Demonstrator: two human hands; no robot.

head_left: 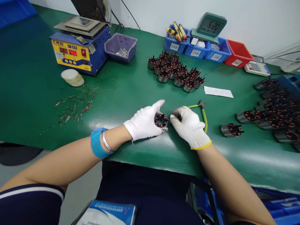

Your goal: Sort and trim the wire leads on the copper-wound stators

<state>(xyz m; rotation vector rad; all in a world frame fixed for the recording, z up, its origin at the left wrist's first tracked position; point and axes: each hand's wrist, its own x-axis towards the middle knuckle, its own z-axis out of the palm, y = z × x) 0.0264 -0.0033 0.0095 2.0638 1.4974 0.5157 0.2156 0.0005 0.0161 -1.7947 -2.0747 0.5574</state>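
My left hand (146, 122), in a white glove, is wrapped around a motor stator (161, 120) with black insulation and copper windings. The stator's open ring faces up toward me. Just to its right, my right hand (188, 123), also gloved, is closed in a pinch. Thin wire shows near the stator's top edge, but what the right fingertips hold is too small to make out. Green-handled cutting pliers (204, 117) lie on the table just beyond the right hand, partly covered by it. A single stator (232, 130) lies on its side farther right.
Several stators (179, 79) stand grouped at the back; more lie at right (278, 109). Copper wire scraps (78, 104) lie left, near a soldering station (72, 51) and purple bin (120, 47). Blue bins (195, 51), a red bin (239, 53) and a paper slip (218, 92) are behind.
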